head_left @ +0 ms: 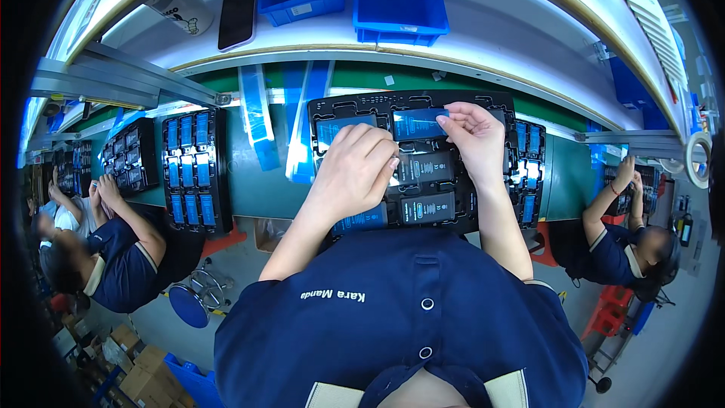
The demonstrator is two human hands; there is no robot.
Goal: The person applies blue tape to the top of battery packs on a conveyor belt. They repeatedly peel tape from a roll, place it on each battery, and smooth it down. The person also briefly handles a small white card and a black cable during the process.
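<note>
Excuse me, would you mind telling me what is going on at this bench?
One person is handling flat packs set in a black tray; some are blue-faced, others dark. The right hand has its fingertips at the right end of a blue pack in the far row. The left hand is over the tray, thumb and finger close together; whether they hold anything is unclear.

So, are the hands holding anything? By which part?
I can't tell: the right hand is at the right end of the top-middle blue battery; the left hand shows no clear hold.
</note>
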